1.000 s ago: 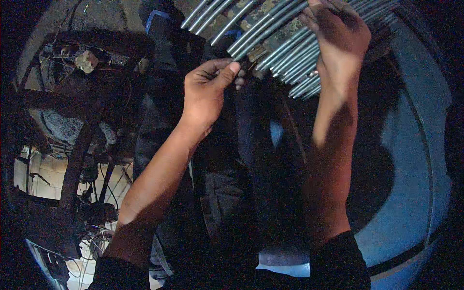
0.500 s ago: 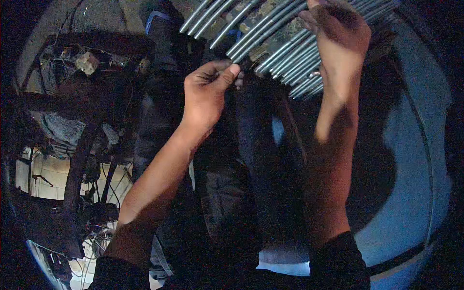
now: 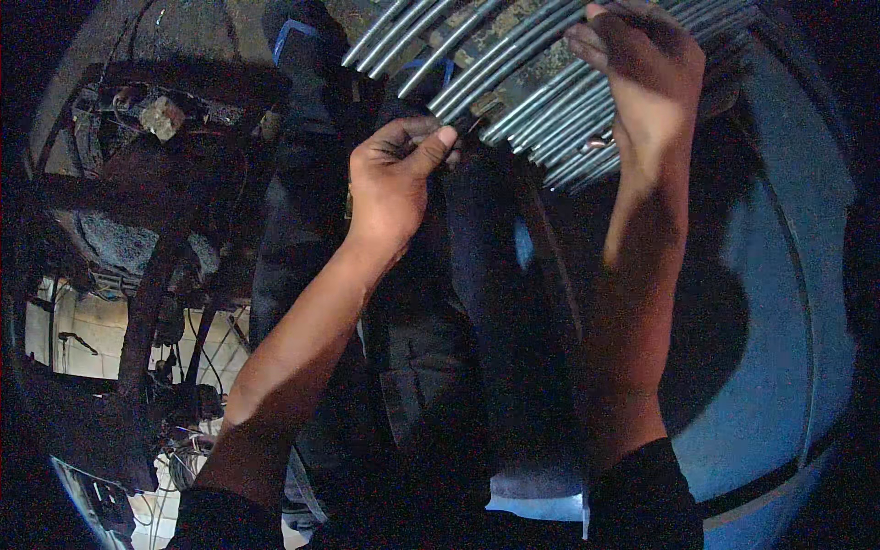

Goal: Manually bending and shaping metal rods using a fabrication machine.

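Several slim, shiny metal rods (image 3: 513,46) lie side by side on a slant at the top. My left hand (image 3: 390,174) is closed, thumb against bent fingers, at the lower end of one rod near the middle of the row. My right hand (image 3: 646,69) is closed higher up along the same rods, its fingers curled and its thumb near the top edge of the picture. Part of what its fingers grip is hidden behind the hand. More rods, bunched closely, run beneath the right wrist.
A mottled, dirty surface (image 3: 541,73) shows between the rods. Blue panels (image 3: 770,321) stand at the right. To the left are a dark metal frame (image 3: 151,302), cables (image 3: 188,458) and a pale tiled floor (image 3: 96,335). Dark trousered legs (image 3: 422,348) fill the middle.
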`<state>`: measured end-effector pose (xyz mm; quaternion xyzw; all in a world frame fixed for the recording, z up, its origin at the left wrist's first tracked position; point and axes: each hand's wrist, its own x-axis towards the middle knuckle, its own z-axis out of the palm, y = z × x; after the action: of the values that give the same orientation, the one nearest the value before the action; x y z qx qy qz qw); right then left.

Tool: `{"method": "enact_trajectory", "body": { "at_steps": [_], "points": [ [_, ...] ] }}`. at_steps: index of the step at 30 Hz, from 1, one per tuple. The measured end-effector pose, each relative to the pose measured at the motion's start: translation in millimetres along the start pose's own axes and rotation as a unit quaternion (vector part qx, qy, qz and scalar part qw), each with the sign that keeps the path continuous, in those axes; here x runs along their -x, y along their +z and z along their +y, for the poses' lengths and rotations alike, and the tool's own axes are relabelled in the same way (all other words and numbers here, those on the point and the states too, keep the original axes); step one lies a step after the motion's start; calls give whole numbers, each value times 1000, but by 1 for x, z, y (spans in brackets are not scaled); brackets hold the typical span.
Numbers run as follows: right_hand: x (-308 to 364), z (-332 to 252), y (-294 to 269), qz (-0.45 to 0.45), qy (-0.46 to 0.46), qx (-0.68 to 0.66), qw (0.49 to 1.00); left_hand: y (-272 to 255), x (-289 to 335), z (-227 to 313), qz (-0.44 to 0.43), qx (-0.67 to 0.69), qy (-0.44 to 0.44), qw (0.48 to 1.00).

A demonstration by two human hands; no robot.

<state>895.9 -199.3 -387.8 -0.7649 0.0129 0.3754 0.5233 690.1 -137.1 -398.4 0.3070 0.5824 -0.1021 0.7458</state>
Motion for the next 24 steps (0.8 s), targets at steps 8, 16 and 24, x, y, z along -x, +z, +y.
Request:
{"method": "enact_trajectory", "body": {
  "at_steps": [8, 16, 24],
  "points": [
    [-1, 1, 3, 47, 51, 6, 998, -1, 1, -4, -2, 51, -20, 999],
    [2, -15, 28, 161, 100, -68, 980, -3, 0, -1, -9, 89, -57, 994],
    [-2, 3, 1, 57, 73, -72, 993, -1, 0, -4, 1, 103, -59, 993]
  ]
}}
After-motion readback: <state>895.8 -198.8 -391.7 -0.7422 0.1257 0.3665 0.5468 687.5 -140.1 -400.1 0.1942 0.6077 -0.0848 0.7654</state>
